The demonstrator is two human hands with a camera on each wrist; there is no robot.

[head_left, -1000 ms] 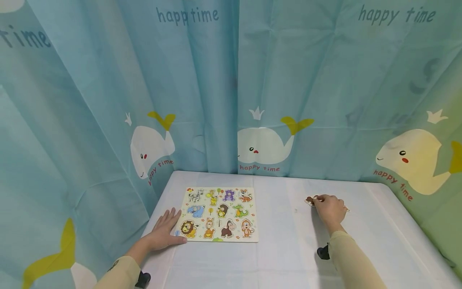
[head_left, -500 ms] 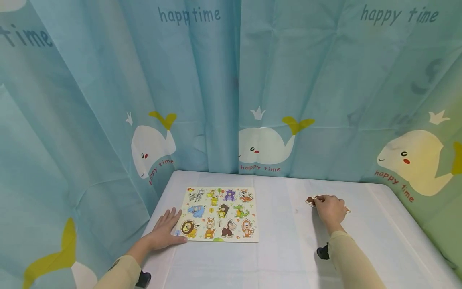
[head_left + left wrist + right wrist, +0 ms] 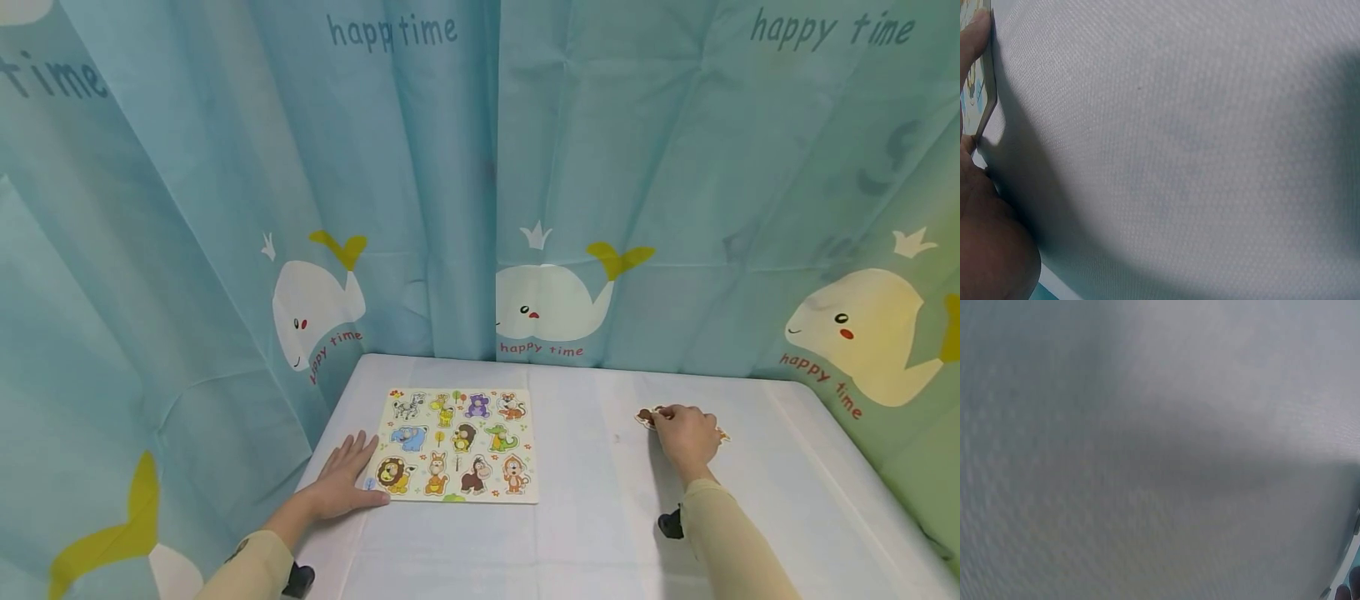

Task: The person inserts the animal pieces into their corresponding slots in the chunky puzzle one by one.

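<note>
My left hand [image 3: 341, 479] lies with spread fingers at the left edge of an animal puzzle board [image 3: 531, 450], its thumb at the near left corner. In the left wrist view, fingers also touch the board's edge [image 3: 988, 106]. The board shows a zebra, a lion, an elephant, a crocodile and other animals in rows. Over on the right of the table, my right hand [image 3: 688, 437] pinches a brown animal puzzle piece [image 3: 645, 417], mostly covered by the fingers. An orange-and-white bit [image 3: 723, 436] shows past the hand's right side; whether it is a separate piece I cannot tell.
A white cloth covers the table [image 3: 585, 533]. Behind it and along the sides hangs a blue curtain [image 3: 450, 208] printed with whales. Dark wrist cameras sit under both forearms. The right wrist view shows mostly blurred cloth, with dark fingertips at its lower right corner.
</note>
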